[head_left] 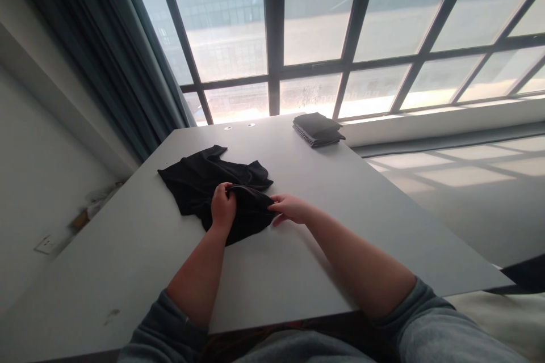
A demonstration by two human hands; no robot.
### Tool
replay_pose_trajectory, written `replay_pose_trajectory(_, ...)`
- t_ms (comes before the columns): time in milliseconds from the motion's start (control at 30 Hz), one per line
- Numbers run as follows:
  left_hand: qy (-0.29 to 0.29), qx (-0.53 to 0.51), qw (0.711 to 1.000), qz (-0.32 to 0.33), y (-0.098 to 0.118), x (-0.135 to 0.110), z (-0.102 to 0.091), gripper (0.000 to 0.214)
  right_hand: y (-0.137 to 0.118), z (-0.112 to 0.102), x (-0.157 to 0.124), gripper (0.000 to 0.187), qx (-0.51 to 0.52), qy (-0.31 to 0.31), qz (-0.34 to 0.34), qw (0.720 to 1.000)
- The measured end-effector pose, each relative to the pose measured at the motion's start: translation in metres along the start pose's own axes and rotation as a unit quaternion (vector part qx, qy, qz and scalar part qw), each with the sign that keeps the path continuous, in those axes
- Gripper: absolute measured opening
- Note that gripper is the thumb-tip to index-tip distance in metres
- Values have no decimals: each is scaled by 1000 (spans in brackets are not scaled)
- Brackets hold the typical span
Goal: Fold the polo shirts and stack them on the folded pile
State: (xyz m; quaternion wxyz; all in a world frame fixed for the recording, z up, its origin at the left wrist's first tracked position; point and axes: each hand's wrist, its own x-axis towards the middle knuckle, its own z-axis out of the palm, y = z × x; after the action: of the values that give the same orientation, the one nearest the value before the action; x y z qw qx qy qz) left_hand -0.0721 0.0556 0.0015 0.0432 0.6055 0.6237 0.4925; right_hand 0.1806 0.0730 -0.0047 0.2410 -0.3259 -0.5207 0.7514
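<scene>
A black garment (204, 173), which looks like a T-shirt, lies spread and wrinkled on the white table (298, 283). My left hand (223, 206) grips a lifted fold near its middle, fingers curled around the fabric. At the right edge of the cloth, my right hand (292, 209) pinches the fabric between thumb and fingers. Between my hands the raised edge bows slightly, and the lower part of the garment hangs or rests toward me. Some fingertips are hidden by the cloth.
A stack of folded dark clothes (317, 129) sits at the table's far right corner. Behind the table are large windows (315, 22) with dark frames. A dark curtain (106, 39) hangs at the left, near a wall socket (45, 244).
</scene>
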Motion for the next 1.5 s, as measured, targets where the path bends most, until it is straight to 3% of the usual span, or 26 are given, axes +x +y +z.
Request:
replay_pose_trajectory(100,55,46,994,86,11,-4,-2,29,4,3,5,37,18,32,-37,999)
replay_pose_trajectory(133,48,57,991,113,15,-5,-2,27,4,3,6,38,38,44,-53,997)
replay_pose_trajectory(333,-187,38,961,202,31,-15,0,14,0,-2,4,38,118,90,-92,985)
replay_pose_trajectory(600,-265,21,938,221,34,-17,-2,16,0,-8,6,35,168,135,-108,971)
replay_pose_trajectory(767,-299,55,923,236,35,-17,-1,9,-1,-6,6,31,206,129,-110,964)
replay_pose_trajectory(867,-281,94,926,234,37,-18,-1,7,-1,-5,5,31,219,116,-135,959)
replay_pose_trajectory(1100,-144,121,961,202,41,-16,-7,17,-1,-1,9,27,251,137,-200,937)
replay_pose_trajectory(1233,-173,64,958,218,41,-19,-4,15,-4,1,8,30,263,133,-242,924)
replay_pose_trajectory(1300,-196,36,954,223,40,-22,0,27,-5,-1,7,36,261,152,-252,919)
replay_pose_trajectory(1367,-212,22,953,217,38,-25,4,34,-5,-3,5,50,257,171,-256,916)
replay_pose_trajectory(1500,-216,33,950,224,34,-26,9,19,-6,-6,5,74,178,160,-251,938)
